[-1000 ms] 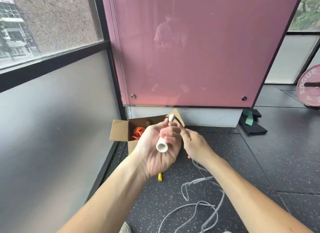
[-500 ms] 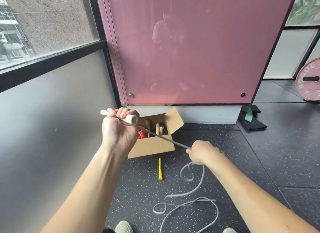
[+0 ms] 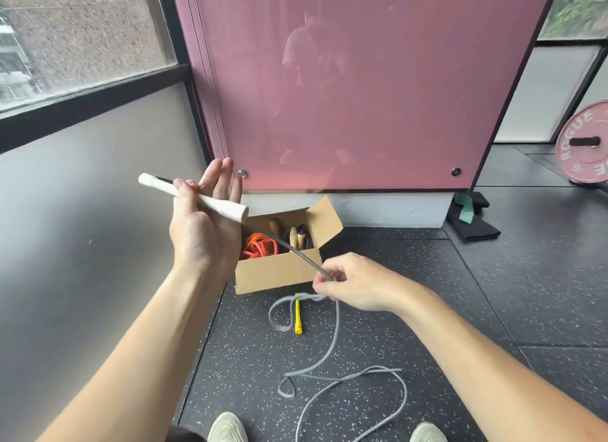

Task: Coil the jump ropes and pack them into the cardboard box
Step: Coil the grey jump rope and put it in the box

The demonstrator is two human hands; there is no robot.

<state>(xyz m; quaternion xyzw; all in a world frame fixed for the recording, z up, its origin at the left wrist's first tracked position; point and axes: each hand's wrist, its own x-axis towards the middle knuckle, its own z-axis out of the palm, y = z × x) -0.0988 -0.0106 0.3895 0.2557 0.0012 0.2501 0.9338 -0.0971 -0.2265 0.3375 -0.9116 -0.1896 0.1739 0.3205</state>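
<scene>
My left hand (image 3: 204,234) is raised, palm up with the fingers straight, and its thumb pins a white jump-rope handle (image 3: 197,196) across the palm. A grey rope (image 3: 332,352) runs taut from the handle down to my right hand (image 3: 358,283), which pinches it, then trails in loose loops on the floor. Behind my hands stands the open cardboard box (image 3: 273,274), holding an orange rope (image 3: 260,247) and wooden handles (image 3: 293,236). A yellow handle (image 3: 298,316) lies on the floor in front of the box.
A pink glass panel (image 3: 362,96) rises behind the box, and a grey wall (image 3: 82,227) runs along the left. A dark folded cloth with a green band (image 3: 470,221) and a pink weight plate (image 3: 585,145) sit at the right. My shoes (image 3: 227,428) show at the bottom edge.
My left hand has opened its fingers, with only the thumb holding the handle now. My right hand has slid along the rope, which stays taut over the box.
</scene>
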